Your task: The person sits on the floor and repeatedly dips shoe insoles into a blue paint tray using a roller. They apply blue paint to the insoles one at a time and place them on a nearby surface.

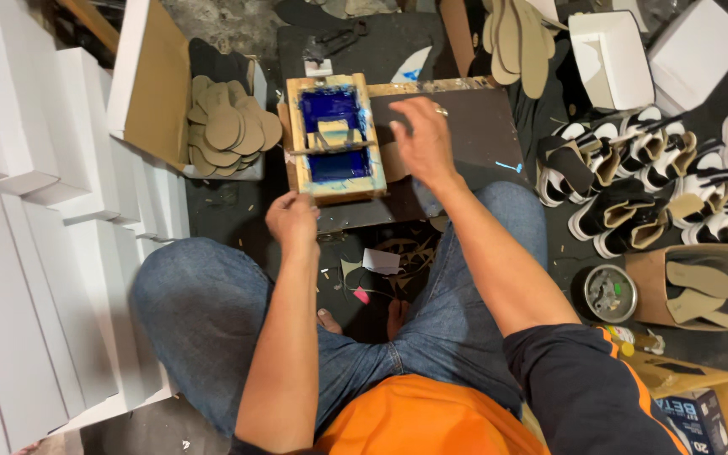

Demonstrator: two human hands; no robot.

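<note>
1. Screen frame (334,135): small wooden box frame with wet blue ink in its well, lying flat on the dark board (457,135) between the knees, a squeegee bar across its middle.
2. Left hand (291,216): at the frame's near left corner, fingers curled together on or just at the wood; actual contact too hidden to tell.
3. Right hand (421,139): above the board just right of the frame, fingers loosely apart, clamped on nothing visible; motion blur hides the tips.
4. Risk, smearing: wet ink close to both hands; likely blue marks on fingers, board or soles from a brush against the well.
5. Risk, shifting: frame steadied at only 1 corner; probable skewed print from a sideways push.
6. Risk, tipping: board's near edge overhanging the gap between the knees; possible slide toward the lap under heavy pressure there.
7. Left side: stack of tan insoles (229,126) in an open box just beside the frame, white boxes (35,219) well beyond; little room.
8. Right side: bare stretch of board, then rows of black-and-white shoes (659,177) near its edge; best open room on the board itself.
9. Near side: paper scraps on the floor between bare feet, tight between denim knees.
</note>
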